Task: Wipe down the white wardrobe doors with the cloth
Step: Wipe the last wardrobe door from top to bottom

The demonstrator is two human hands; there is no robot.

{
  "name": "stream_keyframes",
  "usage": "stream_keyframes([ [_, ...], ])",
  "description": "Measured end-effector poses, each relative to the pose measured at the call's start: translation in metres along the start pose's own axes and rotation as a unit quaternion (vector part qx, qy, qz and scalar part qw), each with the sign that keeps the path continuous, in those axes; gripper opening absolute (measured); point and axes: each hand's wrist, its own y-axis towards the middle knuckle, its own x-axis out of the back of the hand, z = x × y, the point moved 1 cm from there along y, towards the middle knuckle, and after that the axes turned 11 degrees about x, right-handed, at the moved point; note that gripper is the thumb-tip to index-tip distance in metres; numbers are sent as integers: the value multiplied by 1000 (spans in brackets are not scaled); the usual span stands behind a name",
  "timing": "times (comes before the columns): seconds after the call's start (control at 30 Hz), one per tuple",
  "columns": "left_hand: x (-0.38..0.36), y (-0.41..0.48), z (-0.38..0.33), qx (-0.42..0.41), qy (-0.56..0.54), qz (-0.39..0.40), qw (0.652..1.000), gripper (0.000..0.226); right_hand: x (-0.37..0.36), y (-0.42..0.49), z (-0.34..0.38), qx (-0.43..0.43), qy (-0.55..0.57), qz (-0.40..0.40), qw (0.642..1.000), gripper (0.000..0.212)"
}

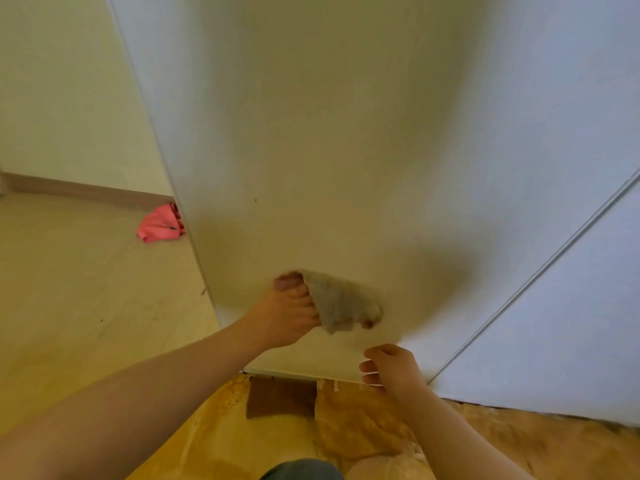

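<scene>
A person's left hand [291, 313] presses a beige cloth [343, 303] against the lower part of a white wardrobe door [329, 133], just below the middle of the frame, its grip clamped on the cloth's left edge. The right hand [391, 368] hovers lower right of the cloth, near the door's bottom edge, its grip loosely curled and holding nothing. A second door [571, 306] stands at right. A crumpled pink item [159, 225] lies on the floor [69, 289] at middle left.
</scene>
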Motion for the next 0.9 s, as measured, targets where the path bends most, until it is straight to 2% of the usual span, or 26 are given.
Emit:
stream_keyframes([
  [0.03,9,13,5,43,-38,-9,998,44,-2,-1,2,3,-7,3,1000,12],
  [0.07,19,29,13,88,-55,-51,993,33,-5,-2,4,8,-10,3,1000,12],
  [0.1,27,44,26,121,-15,-104,987,27,-6,-2,6,11,-12,1,1000,11],
  [0.23,58,96,62,271,20,-190,944,41,-16,-2,14,14,-11,3,1000,12],
  [0.3,48,87,51,277,9,-194,941,42,-21,-3,16,16,-9,9,1000,13],
  [0.43,8,4,9,148,18,-76,986,37,-31,-7,21,17,-4,21,1000,13],
  [0.5,2,-19,9,155,-30,-24,987,34,-36,-8,22,14,-3,35,999,12],
  [0.6,9,-10,18,145,-53,-44,987,34,-43,-9,23,17,-9,48,999,11],
  [0.63,18,6,25,166,-41,-71,983,32,-43,-9,25,19,-5,49,999,11],
  [0.7,38,45,42,260,-32,-146,954,33,-43,-8,30,21,6,48,999,14],
  [0.77,55,79,61,344,-39,-203,916,45,-39,-5,35,29,4,48,998,16],
  [0.8,55,87,66,359,-30,-225,905,52,-37,-3,35,32,4,48,998,16],
  [0.9,42,80,60,401,-2,-232,886,57,-33,1,29,22,8,50,998,16],
])
